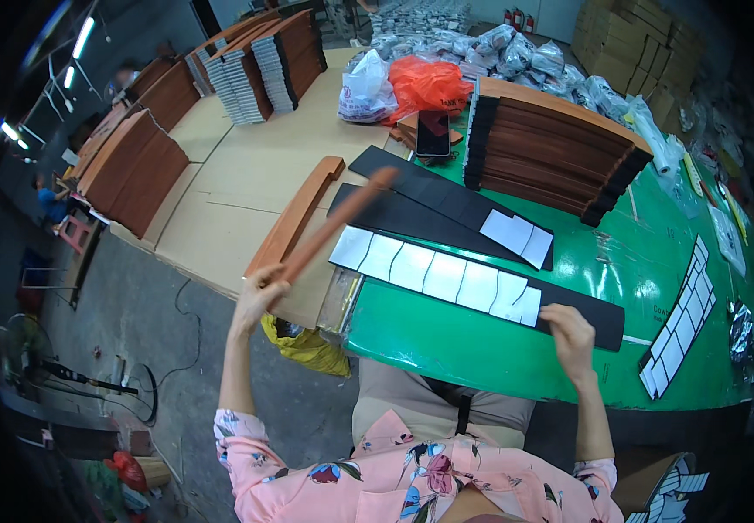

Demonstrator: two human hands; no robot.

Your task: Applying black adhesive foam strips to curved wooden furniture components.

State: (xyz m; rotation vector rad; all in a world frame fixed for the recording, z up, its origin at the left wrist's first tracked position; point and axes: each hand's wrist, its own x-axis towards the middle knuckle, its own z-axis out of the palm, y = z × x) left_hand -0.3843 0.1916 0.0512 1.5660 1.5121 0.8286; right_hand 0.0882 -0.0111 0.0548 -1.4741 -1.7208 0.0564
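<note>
My left hand (260, 296) is closed round the near end of a long reddish-brown wooden slat (342, 221), which slants up and away over the table. Beneath it, a similar curved slat (294, 213) lies on the cardboard. My right hand (570, 336) is pinched at the right end of a row of white paper-like patches (429, 272) on a long black strip (582, 311). What its fingertips hold, if anything, is too small to make out. Farther back, other black strips (433, 196) lie overlapping, one carrying a few white patches (519, 238).
A stack of brown slats (551, 148) stands on the green tabletop (429, 336). Behind are a phone (433, 133), an orange bag (429, 83) and wrapped parcels (512, 50). A white-patched strip (678, 318) lies right. More slat stacks (133, 174) stand on cardboard at left.
</note>
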